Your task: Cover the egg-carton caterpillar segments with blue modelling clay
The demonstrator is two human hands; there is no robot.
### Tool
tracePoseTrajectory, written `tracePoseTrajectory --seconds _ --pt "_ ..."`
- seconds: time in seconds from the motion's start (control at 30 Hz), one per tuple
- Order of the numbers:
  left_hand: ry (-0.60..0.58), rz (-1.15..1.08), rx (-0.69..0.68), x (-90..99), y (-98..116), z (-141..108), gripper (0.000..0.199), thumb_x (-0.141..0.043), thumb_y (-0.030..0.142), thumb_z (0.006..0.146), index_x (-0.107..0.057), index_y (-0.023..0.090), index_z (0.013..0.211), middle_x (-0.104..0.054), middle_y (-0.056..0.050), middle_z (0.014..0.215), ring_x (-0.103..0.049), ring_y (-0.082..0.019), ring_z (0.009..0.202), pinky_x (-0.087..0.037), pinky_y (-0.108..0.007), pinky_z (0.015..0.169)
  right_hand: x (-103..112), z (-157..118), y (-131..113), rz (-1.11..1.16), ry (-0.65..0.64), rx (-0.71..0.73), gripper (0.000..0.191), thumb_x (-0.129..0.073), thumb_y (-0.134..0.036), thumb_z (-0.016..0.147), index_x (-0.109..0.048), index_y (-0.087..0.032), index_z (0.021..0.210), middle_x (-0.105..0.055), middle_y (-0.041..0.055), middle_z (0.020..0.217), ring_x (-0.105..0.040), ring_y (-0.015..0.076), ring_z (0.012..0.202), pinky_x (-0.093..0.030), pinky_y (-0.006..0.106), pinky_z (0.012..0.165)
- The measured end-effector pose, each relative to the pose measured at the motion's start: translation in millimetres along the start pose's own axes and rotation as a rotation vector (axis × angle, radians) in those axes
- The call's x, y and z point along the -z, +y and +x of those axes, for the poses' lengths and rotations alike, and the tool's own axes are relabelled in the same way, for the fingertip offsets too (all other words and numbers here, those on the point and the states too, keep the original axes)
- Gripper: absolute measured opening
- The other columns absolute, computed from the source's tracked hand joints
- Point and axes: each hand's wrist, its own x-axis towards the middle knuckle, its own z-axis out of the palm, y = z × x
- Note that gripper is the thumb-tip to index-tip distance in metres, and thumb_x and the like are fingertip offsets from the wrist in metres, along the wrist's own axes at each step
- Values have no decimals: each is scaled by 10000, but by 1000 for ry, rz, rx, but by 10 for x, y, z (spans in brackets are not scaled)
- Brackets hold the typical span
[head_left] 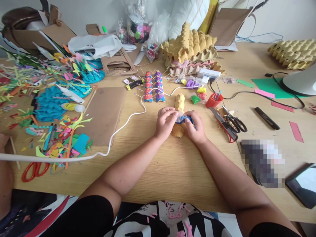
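Note:
Near the middle of the table, my left hand (166,122) pinches the edge of a small clear plastic bag (180,117) with blue material in it. My right hand (195,126) grips the blue part (184,119) of the same bag from the other side, thumb on top. Just beyond my hands lies a yellow egg-carton strip (179,101), and a round yellowish piece (178,131) is partly visible below them. Farther back stand a red painted carton strip (148,86) and a purple one (159,86), both with blue bases and pins.
Scissors (234,120) and a red cutter (225,126) lie right of my hands, near an orange cup (214,100). A white cable (128,123) crosses the left side, over cardboard (102,112). Paper scraps (66,141) and red-handled scissors (36,171) lie left. Another person's arm shows far left.

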Motion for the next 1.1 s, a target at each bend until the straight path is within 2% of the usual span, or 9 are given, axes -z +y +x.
tracePoseTrajectory --seconds 0.07,0.17,0.23,0.33,0.47,0.63,0.87,1.1 --pt "-44 77 -65 7 8 -14 403 -731 634 1026 -889 267 1079 -760 -112 1241 -688 -272 1305 -546 -468 1217 0 3 15 104 47 -112 342 -605 -599 1062 -669 -266 1024 -689 43 933 -629 228 857 -546 404 839" --pt "-111 158 -136 16 23 -19 313 -740 536 1047 -898 291 1162 -778 -108 1277 -693 -269 1319 -532 -480 1245 -5 16 32 311 91 -287 411 -679 -685 1005 -643 -275 1016 -638 5 905 -567 179 756 -534 348 747" --pt "-146 215 -171 18 25 -14 262 -769 482 1035 -900 304 1176 -789 -100 1286 -691 -272 1328 -522 -492 1262 -9 25 33 411 105 -347 462 -724 -728 961 -630 -278 1006 -603 -10 895 -538 159 728 -520 317 701" --pt "-175 276 -194 17 16 -4 230 -816 456 1005 -905 313 1161 -801 -93 1284 -674 -283 1356 -501 -515 1288 -12 30 26 458 117 -370 465 -724 -729 959 -611 -279 987 -550 -22 872 -515 149 721 -504 298 681" --pt "-198 304 -196 20 4 -5 253 -836 496 987 -908 307 1139 -800 -99 1308 -642 -299 1401 -469 -541 1319 -11 28 31 487 119 -389 368 -713 -620 973 -572 -280 951 -493 -37 825 -488 143 686 -477 287 646" --pt "-218 313 -253 19 1 -23 264 -818 499 1002 -899 293 1146 -792 -103 1354 -609 -296 1444 -439 -560 1346 -11 34 44 585 83 -420 269 -705 -487 933 -529 -286 969 -512 -47 796 -519 142 664 -472 276 628" --pt "-250 299 -254 12 41 -57 296 -873 502 953 -885 298 1167 -781 -106 1413 -587 -315 1494 -433 -580 1352 11 54 -29 653 15 -433 268 -734 -397 850 -521 -291 973 -526 -37 847 -510 150 701 -468 281 633" --pt "-252 303 -238 13 84 -66 272 -895 486 934 -866 292 1122 -780 -107 1399 -583 -323 1503 -425 -595 1357 5 60 -106 668 -36 -452 341 -791 -470 841 -520 -289 940 -504 -35 854 -471 151 713 -452 281 638"
